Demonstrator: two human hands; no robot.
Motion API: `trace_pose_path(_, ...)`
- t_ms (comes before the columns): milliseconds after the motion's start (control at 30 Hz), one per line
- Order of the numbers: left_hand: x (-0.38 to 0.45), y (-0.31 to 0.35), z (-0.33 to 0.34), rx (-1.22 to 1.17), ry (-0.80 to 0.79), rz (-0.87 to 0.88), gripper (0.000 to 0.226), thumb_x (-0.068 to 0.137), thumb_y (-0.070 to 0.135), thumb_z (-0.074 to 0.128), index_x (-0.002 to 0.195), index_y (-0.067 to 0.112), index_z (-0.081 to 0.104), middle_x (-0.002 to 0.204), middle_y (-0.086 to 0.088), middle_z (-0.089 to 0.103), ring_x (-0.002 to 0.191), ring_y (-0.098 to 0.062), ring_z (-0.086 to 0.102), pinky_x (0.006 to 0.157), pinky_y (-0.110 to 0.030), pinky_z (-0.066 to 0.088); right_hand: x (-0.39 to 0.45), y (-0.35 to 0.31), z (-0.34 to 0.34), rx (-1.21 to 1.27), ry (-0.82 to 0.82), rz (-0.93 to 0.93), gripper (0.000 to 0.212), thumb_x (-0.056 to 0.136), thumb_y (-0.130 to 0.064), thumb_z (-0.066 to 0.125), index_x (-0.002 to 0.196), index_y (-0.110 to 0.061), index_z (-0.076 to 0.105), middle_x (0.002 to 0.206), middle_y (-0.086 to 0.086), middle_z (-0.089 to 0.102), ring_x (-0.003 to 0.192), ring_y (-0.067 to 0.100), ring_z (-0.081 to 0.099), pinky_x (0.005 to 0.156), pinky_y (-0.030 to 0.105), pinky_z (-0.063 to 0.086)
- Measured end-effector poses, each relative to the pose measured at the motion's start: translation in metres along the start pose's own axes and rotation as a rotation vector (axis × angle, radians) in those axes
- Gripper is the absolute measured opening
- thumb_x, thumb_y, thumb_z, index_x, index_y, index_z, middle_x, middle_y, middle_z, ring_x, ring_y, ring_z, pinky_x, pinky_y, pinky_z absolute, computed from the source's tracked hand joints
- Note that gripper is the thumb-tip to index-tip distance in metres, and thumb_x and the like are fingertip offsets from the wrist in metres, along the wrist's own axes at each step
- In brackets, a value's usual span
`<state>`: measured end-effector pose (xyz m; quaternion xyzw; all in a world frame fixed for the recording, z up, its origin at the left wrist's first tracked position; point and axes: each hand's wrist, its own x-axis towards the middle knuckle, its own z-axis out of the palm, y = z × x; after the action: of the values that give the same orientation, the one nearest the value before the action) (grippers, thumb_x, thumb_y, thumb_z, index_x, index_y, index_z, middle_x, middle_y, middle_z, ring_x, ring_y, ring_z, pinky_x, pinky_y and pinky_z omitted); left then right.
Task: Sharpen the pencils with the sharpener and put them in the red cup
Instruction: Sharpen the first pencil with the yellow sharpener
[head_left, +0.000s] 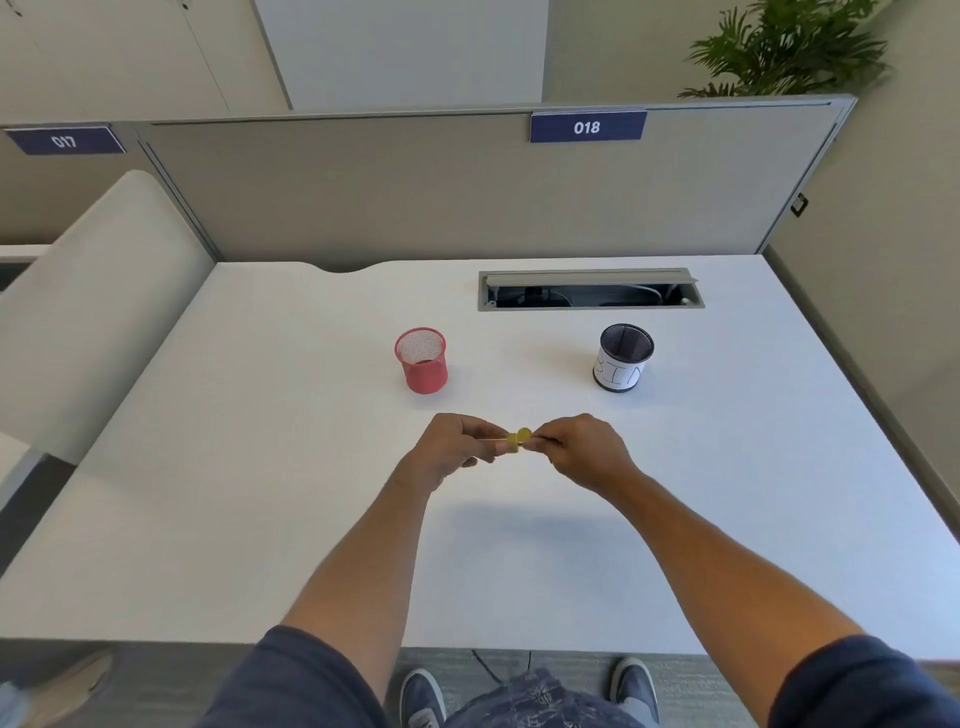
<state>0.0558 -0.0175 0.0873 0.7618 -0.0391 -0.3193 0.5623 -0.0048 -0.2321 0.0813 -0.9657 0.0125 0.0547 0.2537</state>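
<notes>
My left hand (448, 446) pinches the pencil (491, 439), my right hand (582, 448) grips the yellow sharpener (518, 439) mid-frame; I should twist steadily, pressing lightly.

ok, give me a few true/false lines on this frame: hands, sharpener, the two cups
1. Both hands meet at the yellow sharpener above the desk. True.
2. The red cup lies tipped on its side. False: it stands upright.
3. The left hand pinches a thin pencil that runs to the sharpener. True.
4. The right hand rests flat on the desk. False: its fingers curl at the sharpener.
5. The dark cup holds several pencils. False: none show in it.
</notes>
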Motion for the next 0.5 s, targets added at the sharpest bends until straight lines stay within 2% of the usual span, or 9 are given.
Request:
trace_pose_path(67,0.002,-0.002,-0.001,0.008,-0.004,0.004,0.022,0.074,0.012,0.086,0.095,0.019,0.081,0.085,0.004,0.078,0.082,-0.012,0.066,0.079,-0.028,0.045,0.002,0.001,0.0,0.194,-0.116,0.095,0.028,0.096,-0.047,0.061,0.083,-0.029,0.077,0.065,-0.002,0.064,0.061,0.015,0.056,0.059,0.031,0.043)
trace_pose_path(167,0.006,-0.004,-0.001,0.038,-0.008,0.021,0.028,0.072,0.011,0.087,0.099,0.017,0.081,0.091,0.005,0.079,0.089,-0.012,0.066,0.08,-0.03,0.045,0.002,0.003,-0.001,0.405,-0.211,0.121,0.03,0.098,-0.04,0.063,0.08,-0.024,0.08,0.057,-0.001,0.058,0.05,0.009,0.043,0.054,0.027,0.035)
trace_pose_path(300,0.011,-0.005,0.001,0.042,0.004,0.034,0.025,0.073,0.013,0.087,0.095,0.022,0.081,0.092,0.004,0.079,0.081,-0.005,0.066,0.076,-0.03,0.043,0.0,0.007,0.002,0.469,-0.178,0.119,0.02,0.097,-0.033,0.066,0.087,-0.022,0.079,0.065,-0.001,0.072,0.055,0.01,0.045,0.055,0.026,0.036)
trace_pose_path(367,0.012,-0.008,0.001,0.037,-0.005,0.017,0.024,0.075,0.016,0.086,0.098,0.02,0.08,0.093,0.0,0.079,0.079,-0.006,0.066,0.076,-0.031,0.042,-0.001,0.009,0.004,0.465,-0.197,0.113,0.004,0.092,-0.029,0.074,0.093,-0.025,0.074,0.072,-0.003,0.076,0.057,0.007,0.05,0.056,0.023,0.039)
trace_pose_path(400,0.012,-0.011,0.0,0.036,-0.009,0.01,0.023,0.075,0.018,0.086,0.098,0.019,0.08,0.094,-0.002,0.079,0.079,-0.008,0.065,0.076,-0.031,0.042,-0.001,0.01,0.006,0.466,-0.203,0.114,0.007,0.089,-0.026,0.076,0.093,-0.026,0.071,0.074,-0.005,0.077,0.056,0.006,0.052,0.055,0.023,0.041)
trace_pose_path(500,0.013,-0.017,-0.001,0.049,-0.022,-0.017,0.019,0.08,0.03,0.082,0.097,0.02,0.081,0.093,-0.002,0.079,0.077,-0.01,0.064,0.074,-0.028,0.043,0.0,0.011,0.015,0.423,-0.134,0.159,0.008,0.083,-0.024,0.078,0.086,-0.029,0.073,0.076,-0.01,0.075,0.054,0.009,0.056,0.06,0.033,0.05)
